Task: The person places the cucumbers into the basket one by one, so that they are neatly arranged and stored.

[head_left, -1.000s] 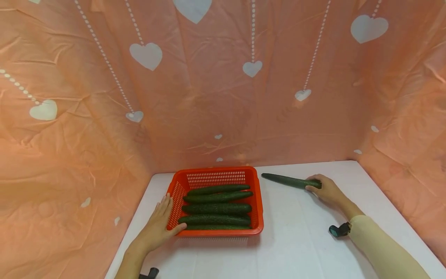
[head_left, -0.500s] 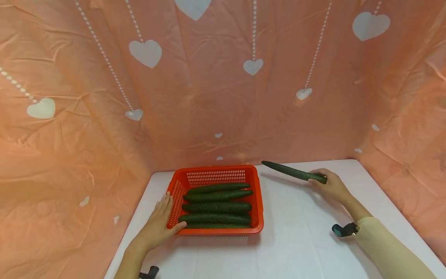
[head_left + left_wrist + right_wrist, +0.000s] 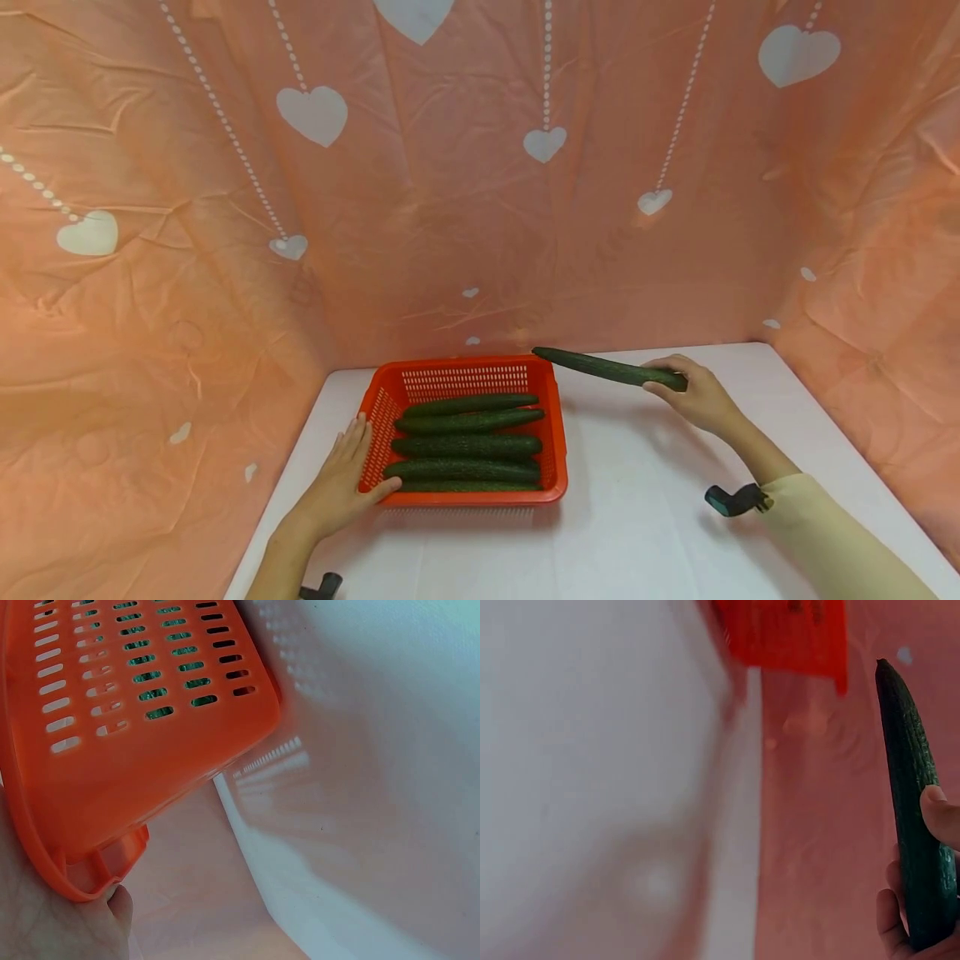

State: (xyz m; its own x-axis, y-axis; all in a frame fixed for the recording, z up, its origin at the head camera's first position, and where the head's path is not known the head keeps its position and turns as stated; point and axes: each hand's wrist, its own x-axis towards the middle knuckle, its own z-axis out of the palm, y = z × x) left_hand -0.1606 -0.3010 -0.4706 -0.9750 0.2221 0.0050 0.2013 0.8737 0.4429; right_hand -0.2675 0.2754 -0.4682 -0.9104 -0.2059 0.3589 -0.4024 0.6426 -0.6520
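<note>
My right hand (image 3: 705, 400) grips a long dark green cucumber (image 3: 596, 367) near its right end and holds it raised above the white table. The cucumber's thin far end reaches over the right back corner of an orange plastic basket (image 3: 465, 499). Inside that basket several cucumbers (image 3: 467, 447) lie side by side. At the left, my left hand (image 3: 337, 490) rests on the basket's rim with its fingers spread and straight. In the right wrist view the thumb and fingers wrap round the cucumber (image 3: 907, 765). The left wrist view shows the basket's slotted wall (image 3: 150, 765) and part of the hand.
The white table (image 3: 630, 517) ends at a pink-orange sheet (image 3: 480, 208) with white hearts, which stands behind and on both sides. A dark wrist camera (image 3: 733, 500) sits by the right sleeve, and another (image 3: 322, 587) by the left wrist.
My right hand has lifted the cucumber off the table and then carried it left, toward the basket. The left hand and the basket stay in place.
</note>
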